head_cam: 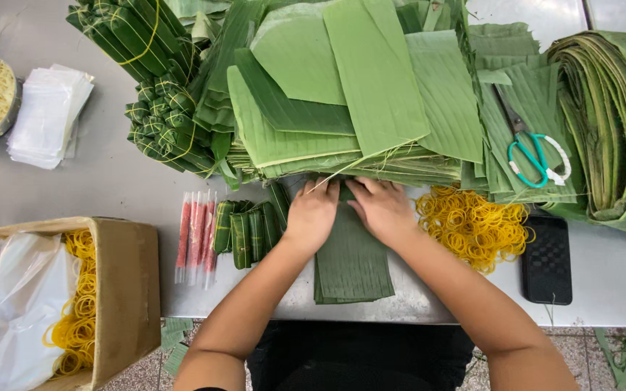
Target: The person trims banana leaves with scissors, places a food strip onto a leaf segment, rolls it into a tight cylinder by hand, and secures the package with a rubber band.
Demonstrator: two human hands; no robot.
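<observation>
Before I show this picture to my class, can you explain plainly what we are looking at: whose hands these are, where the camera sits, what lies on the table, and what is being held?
There is one view, from a camera worn on the person's head, looking down. The left hand and right hand press side by side on a stack of cut green leaf strips on a metal table; neither lifts anything. Behind lies a heap of large leaves. Left are small wrapped leaf parcels and red sticks in clear wrap. Right are yellow rubber bands, teal-handled scissors and a dark phone.
</observation>
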